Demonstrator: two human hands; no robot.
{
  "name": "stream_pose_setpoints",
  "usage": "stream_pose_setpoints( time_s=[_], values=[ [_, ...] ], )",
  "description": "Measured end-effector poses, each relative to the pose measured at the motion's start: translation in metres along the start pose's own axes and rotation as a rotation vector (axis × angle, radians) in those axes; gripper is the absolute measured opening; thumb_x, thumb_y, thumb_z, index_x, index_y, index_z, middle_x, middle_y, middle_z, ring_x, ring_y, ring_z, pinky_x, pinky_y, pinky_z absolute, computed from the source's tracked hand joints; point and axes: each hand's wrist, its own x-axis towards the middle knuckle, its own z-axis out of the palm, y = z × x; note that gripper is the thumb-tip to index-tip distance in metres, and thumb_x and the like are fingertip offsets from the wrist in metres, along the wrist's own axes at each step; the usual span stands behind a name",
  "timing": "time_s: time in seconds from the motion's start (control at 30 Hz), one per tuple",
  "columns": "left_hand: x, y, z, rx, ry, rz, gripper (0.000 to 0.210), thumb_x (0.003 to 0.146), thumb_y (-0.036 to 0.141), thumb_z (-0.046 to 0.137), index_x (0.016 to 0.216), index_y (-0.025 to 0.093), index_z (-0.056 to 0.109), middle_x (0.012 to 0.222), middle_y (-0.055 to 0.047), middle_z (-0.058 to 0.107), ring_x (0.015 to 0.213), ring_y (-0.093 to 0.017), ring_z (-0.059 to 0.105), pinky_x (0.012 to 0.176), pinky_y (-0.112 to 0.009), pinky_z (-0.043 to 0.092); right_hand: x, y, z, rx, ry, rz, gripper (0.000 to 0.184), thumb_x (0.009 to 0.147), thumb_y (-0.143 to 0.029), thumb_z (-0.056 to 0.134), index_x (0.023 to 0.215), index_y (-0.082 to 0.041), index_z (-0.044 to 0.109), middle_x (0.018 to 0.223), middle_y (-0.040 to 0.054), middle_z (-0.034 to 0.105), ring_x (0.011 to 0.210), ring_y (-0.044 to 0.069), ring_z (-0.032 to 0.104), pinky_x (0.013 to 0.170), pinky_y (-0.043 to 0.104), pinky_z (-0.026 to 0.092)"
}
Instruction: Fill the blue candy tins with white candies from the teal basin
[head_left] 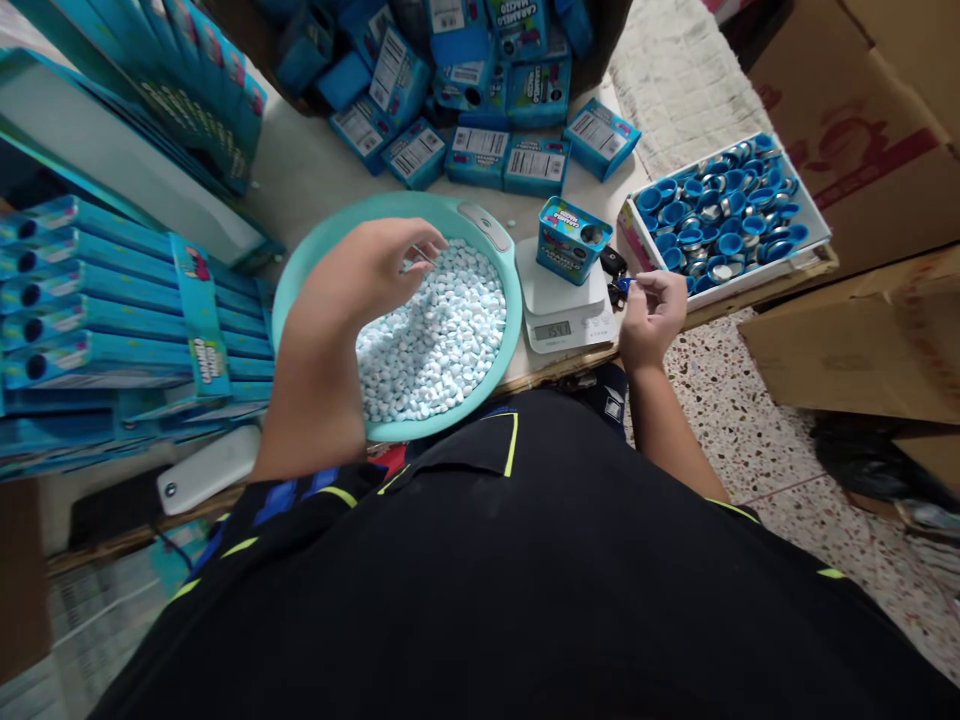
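My left hand [390, 262] hangs over a turquoise basin [307, 240] of small white and pale blue candies [442, 345]. Its fingers are curled together, and whatever they hold, if anything, is too small to make out. A white digital scale [570, 325] stands right of the basin, its display lit. On its platform sits an open-topped blue candy box [564, 250] with a dark round hole on one side of its top. My right hand [654, 312] is beside the scale's right edge, its fingers closed on a small blue piece [624, 285] that is mostly hidden.
A white-edged carton [645, 190] of blue caps [720, 215] lies to the right. Several filled-looking blue boxes [536, 165] line the back, below a larger carton heaped with more. Folded blue cartons [112, 300] and a white power bank [210, 470] are at left. Black key-like items [613, 262] lie by the scale.
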Motion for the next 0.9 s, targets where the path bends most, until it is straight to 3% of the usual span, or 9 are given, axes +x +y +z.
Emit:
stream_pose_setpoints(
  time_s=[0.17,0.37,0.53,0.7,0.9],
  values=[
    [0.003,-0.001,0.002,0.016,-0.069,-0.023,0.035,0.095,0.036,0.057,0.124,0.025,0.073,0.119,-0.010,0.078,0.111,-0.029,0.073,0.100,-0.038,0.055,-0.001,0.000,0.000,0.034,0.010,-0.009,0.014,0.098,-0.033,0.057,0.097,-0.021,0.066,0.097,0.0054,0.063,0.093,0.020,0.063,0.080,0.037,0.053],
    [0.014,-0.015,0.012,0.061,-0.311,-0.096,0.048,0.086,0.042,0.065,0.130,0.023,0.074,0.125,-0.010,0.077,0.105,-0.029,0.073,0.092,-0.037,0.055,0.000,0.001,0.000,0.015,0.004,-0.013,0.015,0.098,-0.033,0.057,0.096,-0.021,0.065,0.096,0.0053,0.063,0.093,0.020,0.063,0.082,0.038,0.052],
    [0.012,-0.017,0.017,0.089,-0.287,-0.107,0.045,0.087,0.042,0.063,0.125,0.022,0.074,0.122,-0.008,0.078,0.103,-0.026,0.072,0.086,-0.032,0.053,0.000,0.001,-0.001,0.025,-0.001,-0.008,0.015,0.097,-0.033,0.057,0.097,-0.021,0.066,0.097,0.0056,0.063,0.093,0.020,0.064,0.082,0.038,0.053],
    [0.009,-0.019,0.019,0.083,-0.245,-0.082,0.032,0.085,0.042,0.063,0.106,0.023,0.077,0.098,-0.006,0.078,0.087,-0.024,0.072,0.076,-0.031,0.053,0.001,0.000,0.000,-0.002,-0.004,0.014,0.016,0.096,-0.035,0.057,0.096,-0.021,0.066,0.096,0.0061,0.063,0.094,0.021,0.064,0.082,0.039,0.053],
    [0.014,-0.030,0.013,-0.018,-0.294,-0.082,0.020,0.081,0.041,0.070,0.088,0.023,0.075,0.088,-0.004,0.077,0.083,-0.023,0.073,0.074,-0.030,0.052,-0.002,-0.004,-0.003,0.062,-0.004,0.013,0.020,0.098,-0.042,0.052,0.100,-0.023,0.060,0.104,0.0077,0.061,0.100,0.024,0.067,0.089,0.046,0.059]
  ],
)
